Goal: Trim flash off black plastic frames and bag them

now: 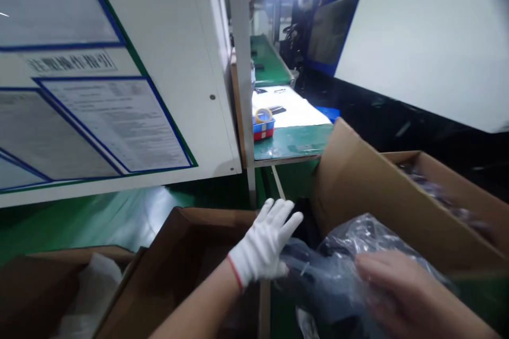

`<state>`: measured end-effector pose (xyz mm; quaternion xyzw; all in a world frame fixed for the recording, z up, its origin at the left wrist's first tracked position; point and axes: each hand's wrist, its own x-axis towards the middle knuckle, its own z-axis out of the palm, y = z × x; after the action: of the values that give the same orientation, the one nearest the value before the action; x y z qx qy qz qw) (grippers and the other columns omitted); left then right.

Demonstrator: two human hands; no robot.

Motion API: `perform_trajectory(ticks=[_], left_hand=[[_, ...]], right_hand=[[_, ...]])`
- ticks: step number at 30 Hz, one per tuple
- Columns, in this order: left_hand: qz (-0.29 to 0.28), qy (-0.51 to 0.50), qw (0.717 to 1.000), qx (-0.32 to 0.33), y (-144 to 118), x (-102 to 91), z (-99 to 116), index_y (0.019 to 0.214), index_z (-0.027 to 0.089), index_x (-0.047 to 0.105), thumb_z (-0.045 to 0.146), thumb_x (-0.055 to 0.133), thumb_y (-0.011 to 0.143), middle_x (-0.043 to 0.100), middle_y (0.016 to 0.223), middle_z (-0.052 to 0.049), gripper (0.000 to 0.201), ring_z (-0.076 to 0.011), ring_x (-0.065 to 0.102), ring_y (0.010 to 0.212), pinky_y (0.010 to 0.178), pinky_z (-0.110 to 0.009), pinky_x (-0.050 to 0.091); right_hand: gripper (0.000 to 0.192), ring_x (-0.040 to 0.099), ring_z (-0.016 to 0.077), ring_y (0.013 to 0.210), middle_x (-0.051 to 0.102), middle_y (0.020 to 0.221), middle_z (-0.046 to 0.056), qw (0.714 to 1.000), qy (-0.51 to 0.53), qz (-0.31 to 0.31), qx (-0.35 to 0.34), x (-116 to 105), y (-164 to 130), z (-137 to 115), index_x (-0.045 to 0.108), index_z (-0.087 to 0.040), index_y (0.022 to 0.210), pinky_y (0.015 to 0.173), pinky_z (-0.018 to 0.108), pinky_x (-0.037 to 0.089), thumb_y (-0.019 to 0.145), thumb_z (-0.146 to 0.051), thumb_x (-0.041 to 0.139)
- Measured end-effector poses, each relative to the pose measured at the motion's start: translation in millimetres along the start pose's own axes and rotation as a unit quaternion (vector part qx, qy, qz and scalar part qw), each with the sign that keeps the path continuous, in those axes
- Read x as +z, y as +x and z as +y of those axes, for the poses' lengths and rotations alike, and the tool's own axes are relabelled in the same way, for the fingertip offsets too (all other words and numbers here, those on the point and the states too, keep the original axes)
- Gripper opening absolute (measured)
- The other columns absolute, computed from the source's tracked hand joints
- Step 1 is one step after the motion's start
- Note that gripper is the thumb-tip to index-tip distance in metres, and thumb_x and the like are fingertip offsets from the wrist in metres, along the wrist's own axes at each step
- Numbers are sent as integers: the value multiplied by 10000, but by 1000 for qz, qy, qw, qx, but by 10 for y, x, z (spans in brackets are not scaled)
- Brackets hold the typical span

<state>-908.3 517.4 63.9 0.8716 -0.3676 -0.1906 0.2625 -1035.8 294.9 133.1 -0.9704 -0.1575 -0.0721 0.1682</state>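
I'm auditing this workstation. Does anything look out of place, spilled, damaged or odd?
No spill or damage is evident. The one oddity is mismatched hands: the left hand wears a white glove, while the right hand, blurred as it holds the clear plastic bag, looks bare.

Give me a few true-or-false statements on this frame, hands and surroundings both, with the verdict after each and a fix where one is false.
1. The left hand wears a white glove with a red edge. True.
2. The right hand wears a matching glove. False: its fingers are bare, though blurred.
3. The right hand is at some clear plastic. True.
4. The cardboard box on the right is taped shut. False: it is open, with contents too blurred to name.
5. Printed sheets with blue borders are on the white panel. True.
6. The yellow tape roll lies in that cardboard box. False: it is at the small blue tray on the green-topped table.
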Motion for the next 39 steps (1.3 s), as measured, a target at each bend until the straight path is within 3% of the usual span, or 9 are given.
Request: perform_trajectory(ticks=[2, 5, 9, 13, 18, 23, 29, 35, 39], left_hand=[[-147, -42, 988, 14, 22, -101, 400, 997, 249, 644, 220, 721, 436, 626, 1104, -27, 567, -306, 539, 1054, 860, -376, 456], [-204, -59, 977, 16, -184, 106, 880, 676, 222, 657, 256, 679, 508, 626, 604, 49, 173, -178, 601, 621, 617, -266, 488], [-77, -109, 991, 22, -423, 566, 1245, 861, 205, 629, 211, 524, 674, 668, 801, -1, 215, -189, 621, 773, 741, -288, 489], [44, -222, 974, 7, -336, 916, 1610, 1311, 149, 296, 176, 432, 766, 574, 1192, -107, 563, -175, 573, 1045, 901, -279, 454], [83, -330, 939, 48, -157, 1387, 2340, 1301, 152, 257, 175, 483, 744, 540, 1244, -122, 601, -194, 575, 1057, 900, -288, 481], [115, -456, 880, 68, 14, 1742, 3251, 1120, 187, 429, 228, 545, 691, 598, 1149, -84, 446, -222, 577, 1046, 933, -324, 465], [26, -329, 931, 158, 329, 1873, 4081, 1102, 198, 502, 204, 528, 703, 602, 1110, -49, 400, -197, 577, 1006, 934, -287, 442], [111, -406, 905, 59, 795, 2077, 4642, 1154, 209, 463, 239, 547, 707, 611, 1047, -42, 456, -189, 591, 937, 881, -306, 450], [26, -521, 852, 33, 1362, 2391, 4917, 1188, 207, 482, 283, 590, 676, 640, 935, -57, 528, -201, 607, 835, 771, -311, 482]], right_hand=[[104, 480, 130, 501, 524, 555, -16, 1000, -18, -12, -16, -392, -180, -256, 433, -243, 626, 456, 259, 311, 689, -164, 455], [80, 504, 144, 526, 543, 580, -7, 997, -73, -4, 35, -808, -533, -513, 458, -235, 684, 476, 278, 280, 731, -181, 423], [85, 535, 156, 502, 584, 589, -14, 986, -146, -17, 79, -954, -1167, -751, 469, -232, 697, 465, 281, 251, 690, -153, 439], [207, 587, 188, 498, 656, 636, -4, 986, -102, -84, 99, -619, -1772, -754, 525, -232, 703, 431, 283, 286, 543, -112, 470], [194, 647, 187, 602, 683, 661, -26, 985, 54, -69, 148, -389, -2470, -250, 597, -269, 668, 487, 233, 411, 564, -140, 496], [286, 623, 166, 603, 650, 671, 4, 959, 97, 33, 263, -890, -3429, 398, 614, -239, 915, 539, 233, 440, 671, -187, 474], [842, 582, 179, 519, 631, 697, 3, 950, -90, 120, 276, -1500, -4055, 1017, 74, -150, 1432, 491, 273, 418, 687, -204, 462], [494, 645, 250, 618, 681, 752, 44, 961, -90, -14, 261, -1622, -4050, 1450, 564, -190, 1122, 511, 290, 397, 640, -153, 463], [162, 609, 165, 586, 638, 617, -12, 950, 84, -9, 300, -1803, -4013, 1887, 581, -209, 707, 520, 237, 360, 637, -143, 451]])
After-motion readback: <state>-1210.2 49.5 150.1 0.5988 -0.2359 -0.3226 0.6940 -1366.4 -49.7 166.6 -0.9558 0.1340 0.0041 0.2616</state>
